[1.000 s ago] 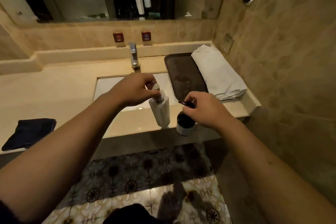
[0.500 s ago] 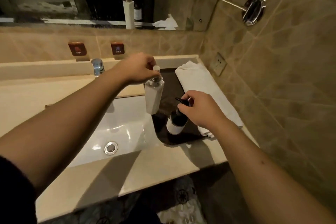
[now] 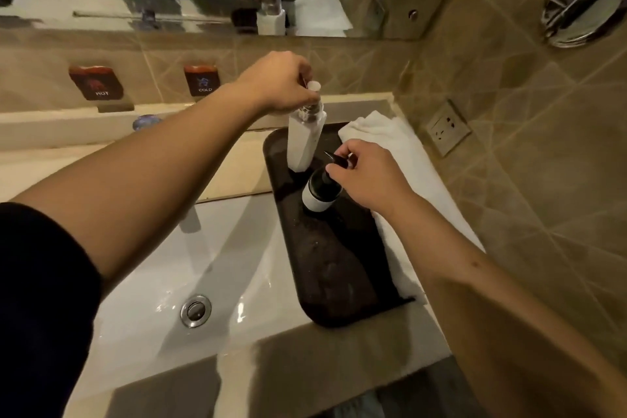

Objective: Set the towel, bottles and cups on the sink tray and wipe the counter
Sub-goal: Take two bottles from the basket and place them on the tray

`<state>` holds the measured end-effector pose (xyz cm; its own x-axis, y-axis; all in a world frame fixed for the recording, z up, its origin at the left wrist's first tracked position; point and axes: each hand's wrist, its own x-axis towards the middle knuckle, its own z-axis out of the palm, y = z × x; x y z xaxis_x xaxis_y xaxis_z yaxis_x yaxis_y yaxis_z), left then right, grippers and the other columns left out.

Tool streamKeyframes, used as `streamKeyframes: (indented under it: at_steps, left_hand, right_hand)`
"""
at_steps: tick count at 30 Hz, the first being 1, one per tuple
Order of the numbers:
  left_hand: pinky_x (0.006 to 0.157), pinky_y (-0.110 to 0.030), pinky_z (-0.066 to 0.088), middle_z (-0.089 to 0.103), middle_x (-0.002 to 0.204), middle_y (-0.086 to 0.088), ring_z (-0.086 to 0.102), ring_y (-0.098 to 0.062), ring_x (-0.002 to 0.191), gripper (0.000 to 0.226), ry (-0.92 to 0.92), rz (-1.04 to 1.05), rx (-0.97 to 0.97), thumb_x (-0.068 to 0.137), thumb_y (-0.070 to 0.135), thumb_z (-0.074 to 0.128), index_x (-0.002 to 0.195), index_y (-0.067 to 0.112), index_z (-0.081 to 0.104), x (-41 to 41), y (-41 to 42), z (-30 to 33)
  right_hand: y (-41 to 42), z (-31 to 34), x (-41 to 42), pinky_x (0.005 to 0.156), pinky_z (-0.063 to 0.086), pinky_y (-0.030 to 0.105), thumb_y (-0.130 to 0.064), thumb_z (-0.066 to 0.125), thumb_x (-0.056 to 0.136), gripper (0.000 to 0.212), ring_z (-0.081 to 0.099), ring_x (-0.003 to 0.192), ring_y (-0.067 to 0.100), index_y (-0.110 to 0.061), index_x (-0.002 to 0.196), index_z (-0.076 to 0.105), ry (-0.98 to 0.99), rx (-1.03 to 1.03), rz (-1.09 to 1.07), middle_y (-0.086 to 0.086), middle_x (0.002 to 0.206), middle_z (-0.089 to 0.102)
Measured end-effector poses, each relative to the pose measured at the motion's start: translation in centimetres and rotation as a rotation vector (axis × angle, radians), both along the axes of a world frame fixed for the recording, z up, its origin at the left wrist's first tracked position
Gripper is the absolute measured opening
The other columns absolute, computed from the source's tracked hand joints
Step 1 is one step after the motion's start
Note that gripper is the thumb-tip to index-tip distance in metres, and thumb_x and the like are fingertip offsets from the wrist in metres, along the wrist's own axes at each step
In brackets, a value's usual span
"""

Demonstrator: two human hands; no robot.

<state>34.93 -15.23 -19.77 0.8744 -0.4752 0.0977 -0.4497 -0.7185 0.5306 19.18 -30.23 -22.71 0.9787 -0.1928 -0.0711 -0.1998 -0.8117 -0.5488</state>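
My left hand grips the pump top of a tall white bottle, whose base meets the far end of the dark tray. My right hand holds the pump of a short dark bottle with a white label, which rests on the tray just in front of the white one. A folded white towel lies along the tray's right side, partly under my right arm. No cups are in view.
The white sink basin with its metal drain lies left of the tray. The tap shows behind my left arm. A wall socket and a chrome wall mirror are on the right wall.
Both hands have carried the bottles forward from the counter's front edge over to the tray and lowered them onto its far end. The camera has moved closer to the sink.
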Motion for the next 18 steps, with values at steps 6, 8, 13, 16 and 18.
streamKeyframes:
  at_steps: [6,8,13,16,18]
  left_hand:
    - [0.063,-0.025,0.042,0.062,0.092,0.004,0.059,-0.014,0.082,0.019,0.004,0.002,-0.002,0.086,0.038,0.073,0.095,0.027,0.061,3.0,-1.3,-0.9]
    - [0.059,-0.023,0.041,0.062,0.09,0.005,0.06,-0.013,0.08,0.018,0.005,0.005,-0.002,0.085,0.038,0.072,0.092,0.027,0.061,3.7,-1.6,-1.1]
    - [0.068,-0.029,0.05,0.066,0.092,0.002,0.062,-0.014,0.082,0.022,0.027,0.018,0.01,0.085,0.04,0.072,0.097,0.024,0.066,5.1,-2.3,-2.1]
    - [0.07,-0.029,0.05,0.065,0.094,0.002,0.062,-0.015,0.084,0.027,0.038,0.029,-0.009,0.085,0.042,0.07,0.104,0.023,0.066,5.6,-2.6,-2.5]
    - [0.064,-0.025,0.045,0.063,0.091,0.005,0.061,-0.013,0.082,0.026,0.053,0.017,-0.022,0.085,0.044,0.07,0.101,0.025,0.064,5.8,-2.7,-2.5]
  right_hand:
    - [-0.8,-1.5,3.9,0.058,0.036,0.016,-0.029,0.072,0.088,0.009,0.054,0.066,0.006,-0.029,0.09,0.063,-0.022,-0.019,0.018,-0.015,0.073,0.054]
    - [-1.0,-1.9,4.9,0.058,0.039,0.018,-0.029,0.071,0.087,0.008,0.055,0.067,0.008,-0.027,0.09,0.064,-0.012,-0.013,0.009,-0.014,0.073,0.056]
    - [-1.5,-2.6,6.6,0.055,0.039,0.02,-0.03,0.07,0.089,0.008,0.057,0.067,0.009,-0.027,0.094,0.064,0.034,-0.018,-0.013,-0.012,0.072,0.056]
    - [-1.8,-2.7,7.2,0.058,0.044,0.023,-0.029,0.068,0.09,0.007,0.06,0.068,0.011,-0.025,0.094,0.065,0.031,0.002,-0.022,-0.008,0.07,0.058]
    - [-1.9,-2.8,7.4,0.057,0.042,0.022,-0.03,0.068,0.09,0.007,0.059,0.069,0.011,-0.025,0.092,0.063,0.044,0.005,-0.011,-0.008,0.071,0.058]
